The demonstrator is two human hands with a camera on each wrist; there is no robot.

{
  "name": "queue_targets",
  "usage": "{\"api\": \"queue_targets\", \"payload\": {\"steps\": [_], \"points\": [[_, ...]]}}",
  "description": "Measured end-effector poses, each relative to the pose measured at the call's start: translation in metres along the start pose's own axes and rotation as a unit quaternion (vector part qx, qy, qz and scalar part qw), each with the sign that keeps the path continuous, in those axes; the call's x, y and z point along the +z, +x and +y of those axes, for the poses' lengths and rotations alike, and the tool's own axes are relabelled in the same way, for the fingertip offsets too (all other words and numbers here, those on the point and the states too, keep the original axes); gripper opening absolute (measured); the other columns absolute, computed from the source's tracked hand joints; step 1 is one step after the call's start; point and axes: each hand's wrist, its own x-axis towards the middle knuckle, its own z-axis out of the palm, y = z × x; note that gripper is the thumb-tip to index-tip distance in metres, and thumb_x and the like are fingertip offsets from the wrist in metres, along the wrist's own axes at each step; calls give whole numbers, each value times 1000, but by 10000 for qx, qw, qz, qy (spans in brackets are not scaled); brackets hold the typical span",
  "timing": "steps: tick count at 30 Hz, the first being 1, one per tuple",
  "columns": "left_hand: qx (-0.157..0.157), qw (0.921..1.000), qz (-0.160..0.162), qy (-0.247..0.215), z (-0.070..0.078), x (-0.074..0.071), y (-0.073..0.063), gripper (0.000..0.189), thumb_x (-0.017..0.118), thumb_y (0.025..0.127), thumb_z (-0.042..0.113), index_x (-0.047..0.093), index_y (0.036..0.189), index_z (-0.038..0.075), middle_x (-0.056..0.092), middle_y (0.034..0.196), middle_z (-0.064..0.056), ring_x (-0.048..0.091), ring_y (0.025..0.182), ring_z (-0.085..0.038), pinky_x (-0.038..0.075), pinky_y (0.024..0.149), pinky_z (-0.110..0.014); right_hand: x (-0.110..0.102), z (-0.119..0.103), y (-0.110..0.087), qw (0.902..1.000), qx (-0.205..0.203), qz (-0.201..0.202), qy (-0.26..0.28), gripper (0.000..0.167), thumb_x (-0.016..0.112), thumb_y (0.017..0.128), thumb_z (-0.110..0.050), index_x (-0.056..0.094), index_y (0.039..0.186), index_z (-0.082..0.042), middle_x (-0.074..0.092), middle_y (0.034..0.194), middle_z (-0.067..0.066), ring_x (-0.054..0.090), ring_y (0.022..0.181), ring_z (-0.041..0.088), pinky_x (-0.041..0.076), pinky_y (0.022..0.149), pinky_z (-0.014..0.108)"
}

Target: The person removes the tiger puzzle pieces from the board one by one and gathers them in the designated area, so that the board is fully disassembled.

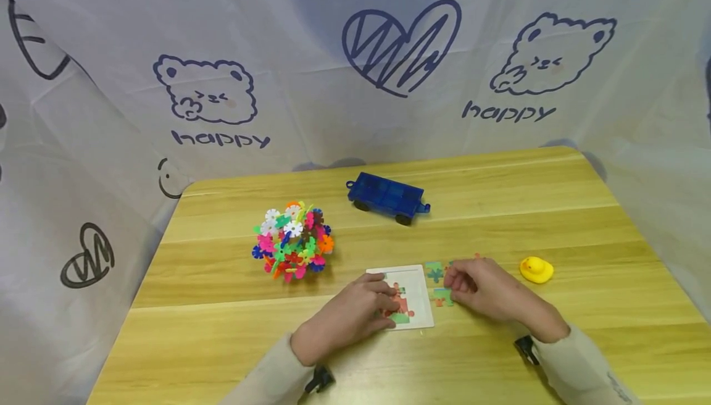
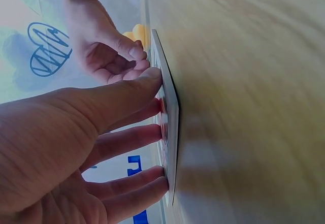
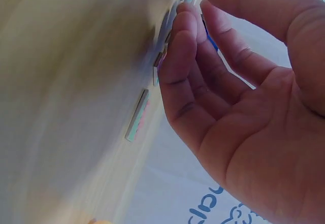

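Observation:
My left hand (image 1: 355, 309) rests on a white puzzle tray (image 1: 420, 300), its thumb and fingertips touching the surface, as the left wrist view also shows. Under and beside those fingers lies a partly assembled red and green jigsaw puzzle (image 1: 401, 317). Just right of the tray, my right hand (image 1: 489, 288) is low over the table with loosely bent fingers. Its fingertips are right at a loose green and orange puzzle piece (image 1: 441, 297). Another green-blue piece (image 1: 434, 270) lies farther back. In the right wrist view, a gap shows between thumb and index finger, and a thin piece (image 3: 137, 116) lies beyond the fingers.
A ball of colourful flower-shaped plastic pieces (image 1: 292, 241) stands left of the tray. Behind it to the right is a blue toy wagon (image 1: 387, 196). A yellow rubber duck (image 1: 536, 270) sits right of my right hand. Printed cloth (image 1: 311, 108) hangs behind the wooden table (image 1: 222, 325).

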Motion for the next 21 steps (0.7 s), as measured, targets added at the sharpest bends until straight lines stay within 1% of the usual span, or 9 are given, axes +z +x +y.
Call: {"api": "queue_targets", "payload": {"steps": [6,10,18,21], "points": [[-44,10000,9,-20,1,0,0,28,83,98,30,85,121,13,81,126,-2,69,131,-21,46,128,-41,3,-1,0,9996,-5,-2,-299,19,87,91,-10,76,107,-10,71,95,-5,58,83,5,54,73,22],[6,10000,48,-71,0,1,0,27,84,97,29,85,119,13,82,126,-2,70,130,-21,46,128,-43,5,-2,1,9990,16,-4,-457,20,88,91,-11,77,107,-11,71,98,-5,59,85,4,55,75,22],[9,9999,111,60,1,1,-1,24,85,97,29,86,114,13,81,126,-3,72,129,-21,45,129,-43,6,-4,2,9980,-47,39,-627,20,89,91,-13,78,107,-12,72,99,-6,59,85,3,55,76,23],[-1,9998,182,41,1,0,-1,20,86,96,30,87,109,14,81,123,-2,71,125,-20,51,123,-40,5,-6,3,9978,-98,76,-658,20,89,92,-16,78,108,-12,72,99,-6,58,84,3,55,75,23]]}}
